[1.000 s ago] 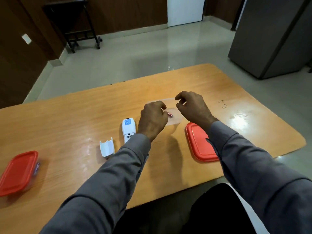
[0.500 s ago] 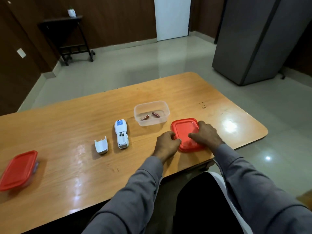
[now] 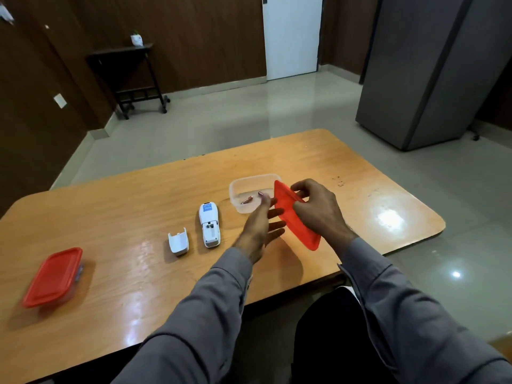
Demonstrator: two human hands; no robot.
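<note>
A red lid (image 3: 296,217) is tilted in the air just right of a clear plastic box (image 3: 243,187). My right hand (image 3: 318,209) grips the lid from its right side. My left hand (image 3: 261,225) is open with straight fingers against the lid's left face. Two small batteries (image 3: 250,198) lie inside the clear box. A white device (image 3: 209,224) lies face down with its battery bay exposed, and its white cover (image 3: 178,241) lies to its left.
A second box with a red lid (image 3: 54,277) stands at the left of the wooden table (image 3: 110,206). A grey cabinet (image 3: 432,70) stands at the back right, a dark side table (image 3: 130,76) at the back left.
The red lid lay flat on the table under both hands half a second ago; now it is lifted and tilted beside the clear box. A second ago both hands were over that box.
</note>
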